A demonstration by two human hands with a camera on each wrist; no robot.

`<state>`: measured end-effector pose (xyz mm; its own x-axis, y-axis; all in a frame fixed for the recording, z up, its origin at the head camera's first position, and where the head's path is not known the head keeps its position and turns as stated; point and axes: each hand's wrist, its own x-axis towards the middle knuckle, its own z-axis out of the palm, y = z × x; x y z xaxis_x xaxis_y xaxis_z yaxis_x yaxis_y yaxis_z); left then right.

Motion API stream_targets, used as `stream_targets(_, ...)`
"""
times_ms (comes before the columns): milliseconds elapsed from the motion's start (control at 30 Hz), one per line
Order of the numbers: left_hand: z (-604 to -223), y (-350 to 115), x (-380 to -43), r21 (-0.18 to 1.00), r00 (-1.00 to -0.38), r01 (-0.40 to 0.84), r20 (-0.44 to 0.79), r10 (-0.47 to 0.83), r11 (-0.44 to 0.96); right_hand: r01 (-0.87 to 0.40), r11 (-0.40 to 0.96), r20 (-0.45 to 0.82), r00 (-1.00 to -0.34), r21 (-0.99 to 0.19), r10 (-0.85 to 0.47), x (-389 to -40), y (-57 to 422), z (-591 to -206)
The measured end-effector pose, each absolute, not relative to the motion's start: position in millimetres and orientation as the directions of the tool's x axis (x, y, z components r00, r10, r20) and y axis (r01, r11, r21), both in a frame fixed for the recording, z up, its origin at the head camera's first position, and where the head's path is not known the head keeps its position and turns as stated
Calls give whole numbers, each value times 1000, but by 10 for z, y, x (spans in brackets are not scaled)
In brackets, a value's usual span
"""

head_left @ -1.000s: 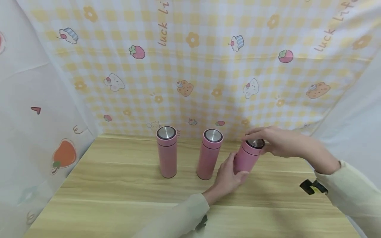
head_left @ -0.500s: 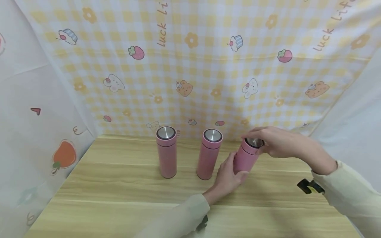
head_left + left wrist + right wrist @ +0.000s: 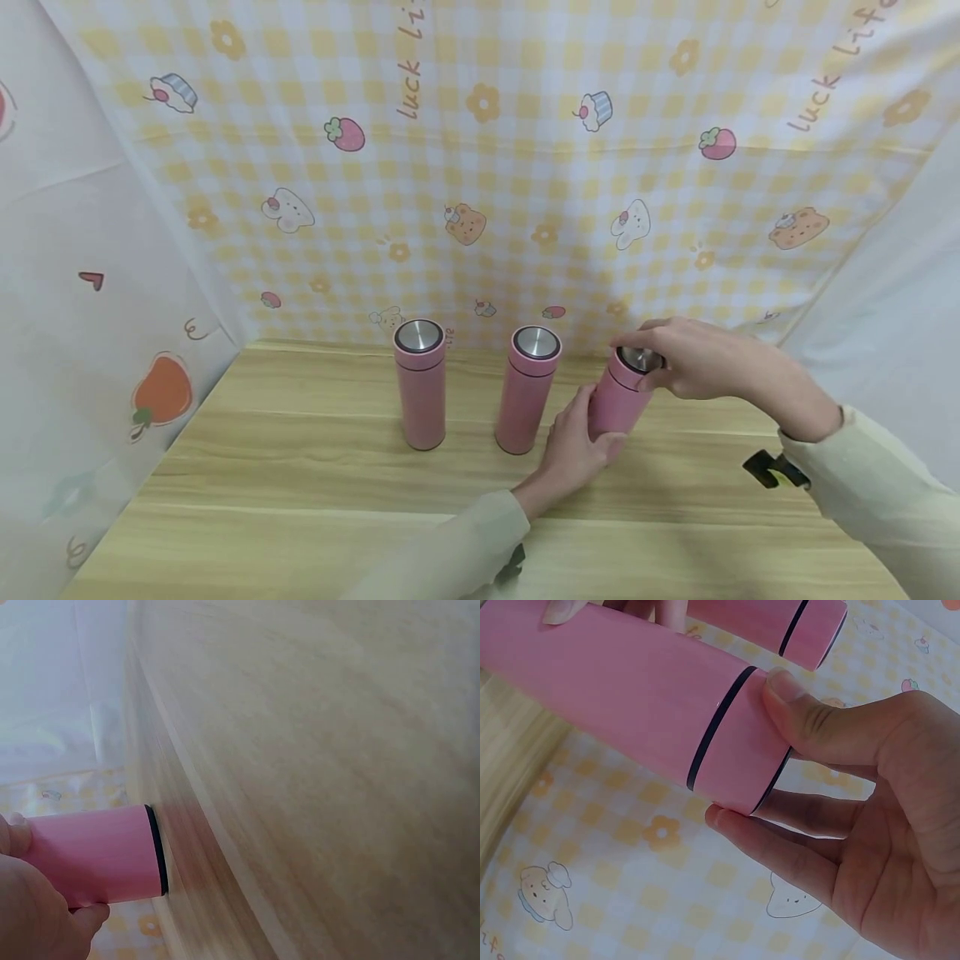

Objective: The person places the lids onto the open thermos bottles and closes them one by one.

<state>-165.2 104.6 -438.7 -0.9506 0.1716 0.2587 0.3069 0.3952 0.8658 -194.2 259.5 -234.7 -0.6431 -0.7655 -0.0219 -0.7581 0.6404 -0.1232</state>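
Observation:
On the right of the head view stands a pink thermos bottle (image 3: 618,407) with a brushed-metal disc on its top. My left hand (image 3: 567,454) grips its lower body, fingers round the far side and thumb in front. From above, my right hand (image 3: 701,360) holds the bottle's lid (image 3: 739,742) at the rim, thumb on one side and fingertips on the other. A dark ring separates lid and body in the right wrist view. The left wrist view has the bottle's black base edge (image 3: 157,850) down at the wooden tabletop.
Two matching pink bottles stand upright to the left, one in the middle (image 3: 527,404) and one farther left (image 3: 422,404). Behind the wooden table (image 3: 300,475) hangs a yellow checked cloth (image 3: 525,167). White cloth (image 3: 90,333) encloses the left side; the right has white cloth too.
My right hand and wrist have shifted slightly left, and the thumb has come round the lid towards the front. The left hand and the other two bottles stay put.

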Motion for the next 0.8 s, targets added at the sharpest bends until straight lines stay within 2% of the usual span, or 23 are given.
stream_targets(800, -4409, 1076, -1635, 864, -950, 311, 277, 143, 396, -735, 672, -24, -673, -86, -739, -1890, 2577, -2365)
